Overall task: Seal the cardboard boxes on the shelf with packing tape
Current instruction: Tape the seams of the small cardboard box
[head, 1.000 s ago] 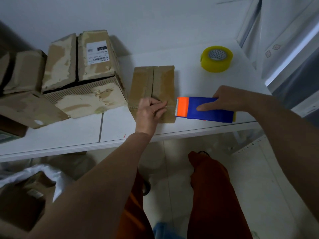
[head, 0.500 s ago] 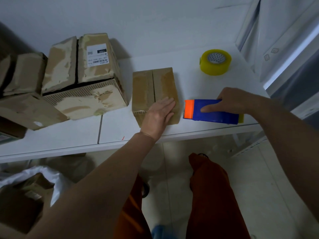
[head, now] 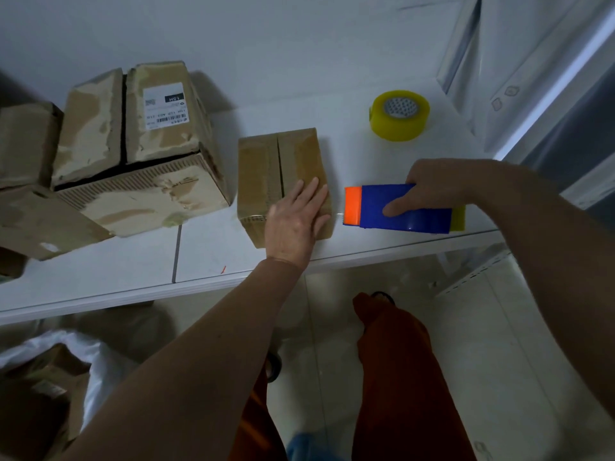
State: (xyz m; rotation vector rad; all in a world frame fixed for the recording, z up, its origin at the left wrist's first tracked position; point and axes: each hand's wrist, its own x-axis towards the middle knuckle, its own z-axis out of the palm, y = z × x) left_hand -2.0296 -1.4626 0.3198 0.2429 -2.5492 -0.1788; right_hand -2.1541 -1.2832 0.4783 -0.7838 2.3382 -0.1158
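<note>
Cardboard, small and brown, the box (head: 283, 174) sits mid-shelf (head: 100, 271) with the left hand (head: 296, 221) pressed flat, fingers straight, over its near top edge. At its 3 o'clock the right hand (head: 429, 188) grips a blue-and-orange tape dispenser (head: 396, 207), fingers curled round it. A yellow tape roll (head: 399, 114) lies at 1 o'clock, torn bigger boxes (head: 133, 154) at 9.
</note>
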